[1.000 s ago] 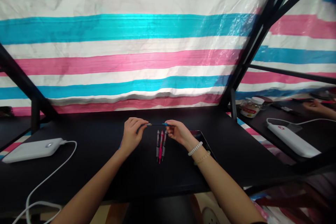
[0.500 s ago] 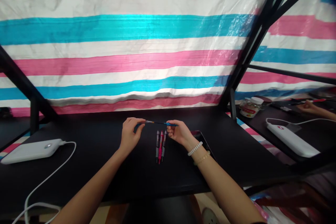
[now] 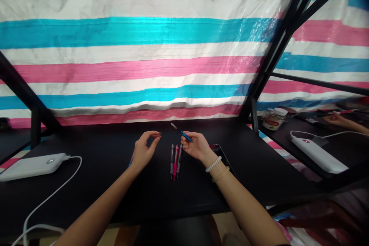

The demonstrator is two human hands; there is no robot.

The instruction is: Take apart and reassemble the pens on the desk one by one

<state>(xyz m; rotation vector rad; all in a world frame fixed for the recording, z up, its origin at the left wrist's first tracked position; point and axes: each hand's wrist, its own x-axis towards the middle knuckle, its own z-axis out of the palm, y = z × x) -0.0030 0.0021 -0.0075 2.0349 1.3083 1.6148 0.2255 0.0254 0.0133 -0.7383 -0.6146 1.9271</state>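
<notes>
My right hand (image 3: 197,145) is closed around a blue pen barrel (image 3: 186,137). A thin pen refill (image 3: 176,127) sticks out of it, slanting up to the left. To the left, my left hand (image 3: 145,148) is closed in a pinch at thumb and index finger. A small dark piece shows at those fingertips, too small to name. A blue object (image 3: 131,160) peeks out behind the left wrist, mostly hidden. Between my hands, on the black table, lie a pink pen (image 3: 175,165) and two grey-and-clear pens (image 3: 172,161) side by side.
A dark phone or tablet (image 3: 223,150) lies partly under my right wrist. At left rests a white power bank (image 3: 34,166) with a cable (image 3: 54,192). On the adjoining right table are a jar (image 3: 275,119), another white power bank (image 3: 317,155) and another person's hand (image 3: 336,118).
The refill tip has come away from my left fingertips and now tilts upward from the barrel in my right hand. A gap has opened between my hands. The pens on the table stay put.
</notes>
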